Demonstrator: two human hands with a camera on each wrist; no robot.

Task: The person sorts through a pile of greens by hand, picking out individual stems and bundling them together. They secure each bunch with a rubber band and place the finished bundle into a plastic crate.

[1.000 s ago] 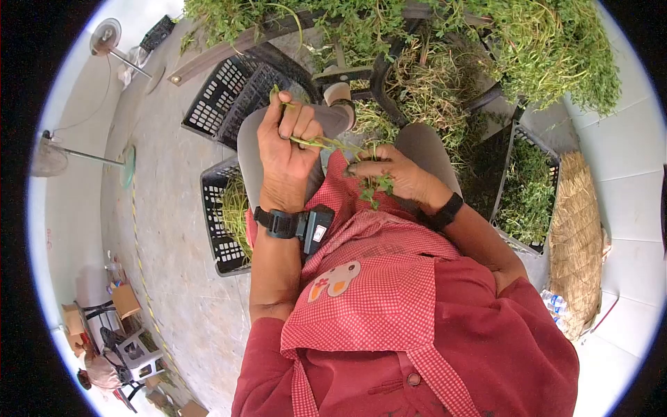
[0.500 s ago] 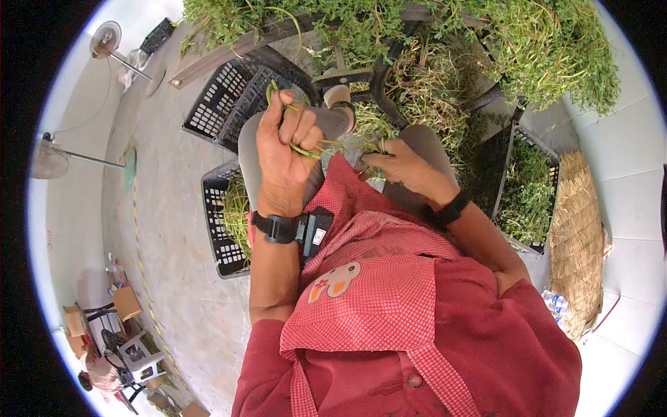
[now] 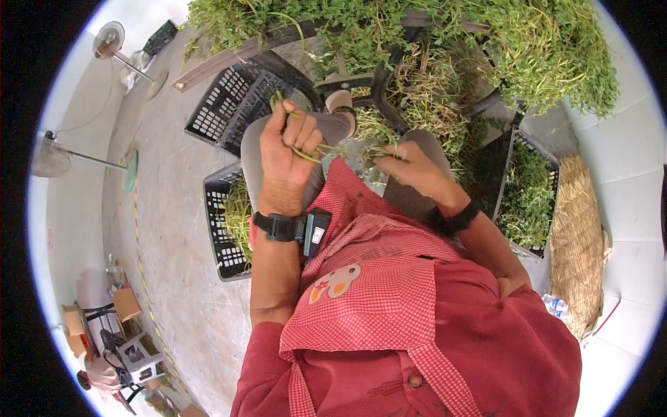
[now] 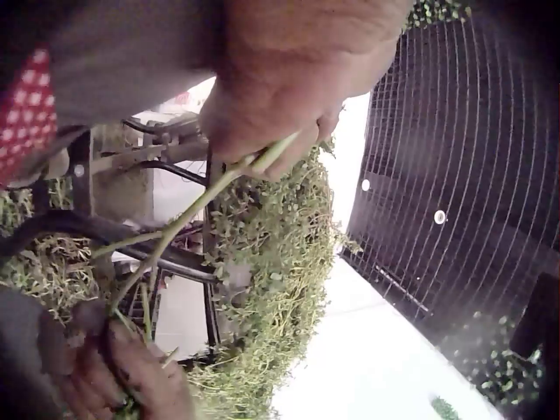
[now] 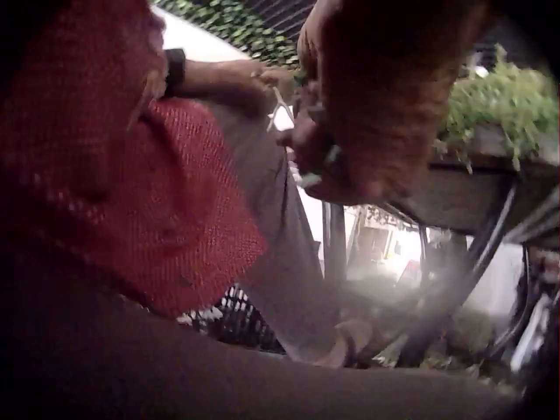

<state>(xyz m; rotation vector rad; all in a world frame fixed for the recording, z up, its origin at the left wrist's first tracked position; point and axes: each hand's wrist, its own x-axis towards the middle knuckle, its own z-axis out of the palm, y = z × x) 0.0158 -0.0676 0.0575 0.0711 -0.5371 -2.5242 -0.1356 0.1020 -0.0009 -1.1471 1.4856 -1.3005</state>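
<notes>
In the head view the left hand (image 3: pixel 290 149) is raised over the lap, its fingers curled round several green stems (image 3: pixel 306 154) that poke out on both sides of the fist. The right hand (image 3: pixel 417 170), a short way to the right and slightly lower, pinches thin stems with some leaf between thumb and fingers. From the left wrist view, a forked stem (image 4: pixel 179 217) runs from the left hand (image 4: pixel 306 70) down to the fingers of the right hand (image 4: pixel 127 372). Dark and blurred in the right wrist view, the right hand (image 5: pixel 376 105) hides most of what it pinches.
Leafy greens (image 3: pixel 556 55) heap on a raised table with a curved edge (image 3: pixel 229 55). Black crates (image 3: pixel 224 215) stand at the left, another crate of greens (image 3: pixel 528 187) at the right. Loose stems (image 3: pixel 431 90) lie under the table. Two fans (image 3: pixel 110 40) stand far left.
The right hand has moved right, away from the left fist, and the leafy sprig once hanging below its fingers no longer shows there. The left hand keeps its grip and has barely moved.
</notes>
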